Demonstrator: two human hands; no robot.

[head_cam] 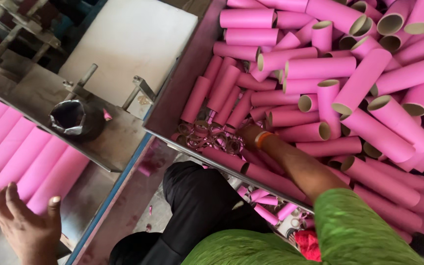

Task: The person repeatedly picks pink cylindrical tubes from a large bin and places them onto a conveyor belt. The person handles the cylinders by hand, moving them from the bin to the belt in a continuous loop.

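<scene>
My left hand [25, 226] is at the bottom left, fingers spread and holding nothing. It hovers just below a row of long pink cardboard tubes [23, 157] lying side by side in a metal tray. My right arm, in a green sleeve, reaches into a large metal bin [172, 98] heaped with several shorter pink tubes [349, 83]. My right hand [247, 132], with an orange bangle at the wrist, is pushed in among the tubes near the bin's front edge. Its fingers are hidden by them. Small brown cardboard rings [207, 136] lie just left of that hand.
A dark metal cup-shaped holder [69, 118] sits on a grey metal plate [30, 91] between the tray and the bin. A white board [128, 44] lies behind it. Black trousers [197, 206] and cut pink pieces [266, 206] show below the bin edge.
</scene>
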